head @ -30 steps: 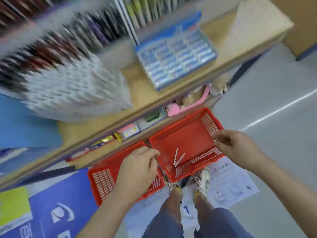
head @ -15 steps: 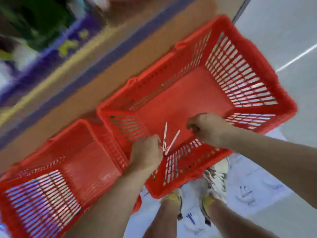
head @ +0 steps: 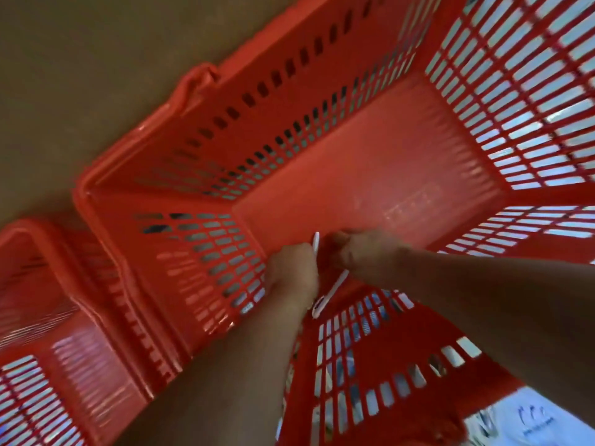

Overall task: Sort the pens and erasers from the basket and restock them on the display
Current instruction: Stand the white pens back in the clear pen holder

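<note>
I look straight down into a red basket (head: 370, 162). Two white pens lie in its near corner. One white pen (head: 316, 243) stands up between my hands, and my left hand (head: 291, 272) is curled shut against it. The second white pen (head: 331, 292) slants down across the slotted near wall. My right hand (head: 365, 252) has its fingers bent over that pen's upper end, and the grip itself is hidden. No erasers show in the basket.
A second red basket (head: 35, 317) sits close on the left, its rim touching the first. The brown face of the shelf unit (head: 80, 75) fills the upper left. White printed paper (head: 531, 420) lies on the floor at bottom right.
My head has dropped much closer to the basket, so the display is out of view. Both hands have moved down into the near corner onto the two white pens.
</note>
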### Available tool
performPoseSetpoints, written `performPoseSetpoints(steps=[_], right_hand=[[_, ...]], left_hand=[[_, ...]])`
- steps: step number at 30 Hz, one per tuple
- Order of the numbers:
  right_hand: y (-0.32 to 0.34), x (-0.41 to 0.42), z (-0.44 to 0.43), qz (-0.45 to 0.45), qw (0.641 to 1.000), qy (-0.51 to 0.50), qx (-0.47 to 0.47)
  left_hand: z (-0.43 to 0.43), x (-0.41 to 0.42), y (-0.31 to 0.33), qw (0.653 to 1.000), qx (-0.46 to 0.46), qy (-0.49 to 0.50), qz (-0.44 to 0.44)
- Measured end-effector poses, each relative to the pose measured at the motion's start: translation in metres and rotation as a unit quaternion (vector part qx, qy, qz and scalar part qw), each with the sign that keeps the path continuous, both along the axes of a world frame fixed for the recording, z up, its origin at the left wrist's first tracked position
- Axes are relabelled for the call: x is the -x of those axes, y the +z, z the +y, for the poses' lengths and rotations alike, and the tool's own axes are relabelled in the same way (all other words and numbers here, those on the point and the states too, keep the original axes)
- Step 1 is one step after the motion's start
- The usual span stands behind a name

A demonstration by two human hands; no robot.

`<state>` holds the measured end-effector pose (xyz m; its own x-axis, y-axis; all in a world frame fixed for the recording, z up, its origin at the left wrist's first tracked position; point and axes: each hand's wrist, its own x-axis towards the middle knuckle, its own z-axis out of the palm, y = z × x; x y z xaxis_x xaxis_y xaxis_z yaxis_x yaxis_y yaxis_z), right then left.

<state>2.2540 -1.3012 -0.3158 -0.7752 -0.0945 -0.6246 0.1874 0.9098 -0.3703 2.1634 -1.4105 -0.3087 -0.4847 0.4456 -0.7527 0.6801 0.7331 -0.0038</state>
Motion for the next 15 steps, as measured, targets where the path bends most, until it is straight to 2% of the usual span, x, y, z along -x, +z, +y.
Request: performPoseSetpoints(steps=[2, 4, 6, 8, 10, 12, 15], right_hand=[[0.007, 0.002, 0.013, 0.012, 1.0, -0.007, -0.028], [0.018, 0.002, 0.035, -0.033, 0.998, -0.039, -0.041], [0.034, -0.003, 0.057, -0.065, 0.993, -0.098, -0.017], [0.056, -0.01, 0.074, -0.074, 0.984, -0.158, 0.029], [0.079, -0.017, 0.083, -0.077, 0.947, -0.288, 0.118], [0.109, -0.024, 0.083, -0.079, 0.886, -0.398, 0.224], [0.171, -0.035, 0.065, -0.123, 0.801, -0.484, 0.331]], left_hand=[[0.0, 0.002, 0.0, 1.0, -0.001, 0.024, -0.004], [0.001, 0.005, 0.005, 0.997, -0.011, 0.072, -0.021], [0.003, 0.006, 0.013, 0.989, -0.05, 0.127, -0.055], [0.006, 0.006, 0.026, 0.965, -0.116, 0.209, -0.109], [0.01, 0.005, 0.051, 0.923, -0.179, 0.312, -0.14], [0.014, 0.005, 0.087, 0.875, -0.207, 0.402, -0.171], [0.02, 0.005, 0.159, 0.782, -0.224, 0.523, -0.255]])
